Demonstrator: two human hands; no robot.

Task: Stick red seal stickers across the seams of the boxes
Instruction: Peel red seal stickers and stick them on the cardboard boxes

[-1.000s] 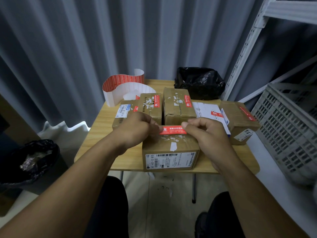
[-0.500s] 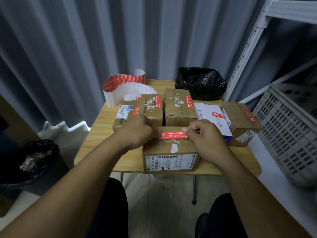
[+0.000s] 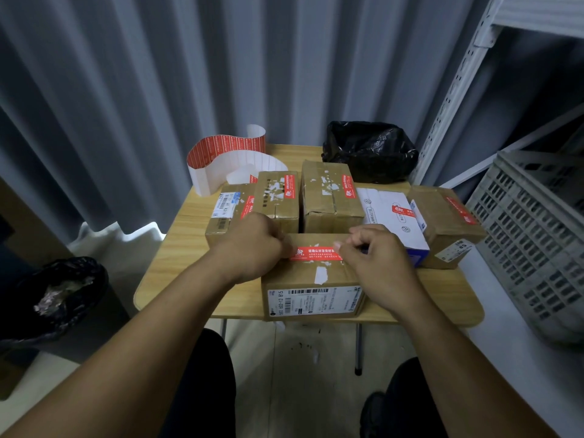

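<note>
head view: seated at the wooden table (image 3: pixel 177 248), i count downward in size: one table, one grey crate (image 3: pixel 521 235) at the right, one black bag (image 3: pixel 369 150) on the table's far edge, one black-lined bin (image 3: pixel 53 295) on the floor at left, and six boxes (image 3: pixel 328 197), five brown and one white box (image 3: pixel 392 216). the front box (image 3: pixel 313 279) sits at the near edge, with the other five ranged just behind it, each already bearing one red seal. one curled strip of stickers (image 3: pixel 221 159) stands at the far left corner. my left hand (image 3: pixel 252 248) and right hand (image 3: pixel 376 263) are both curled, each pinching one end of the sixth red sticker (image 3: pixel 316 252), which lies flat along the top of the front box; the left fingertips are hidden behind the fist. to do this well, i judge, i should keep the sticker taut, check that it crosses the lid's seam squarely, then rub from the middle outward to each end, so that no crease or bubble forms over the old tape scraps.
</note>
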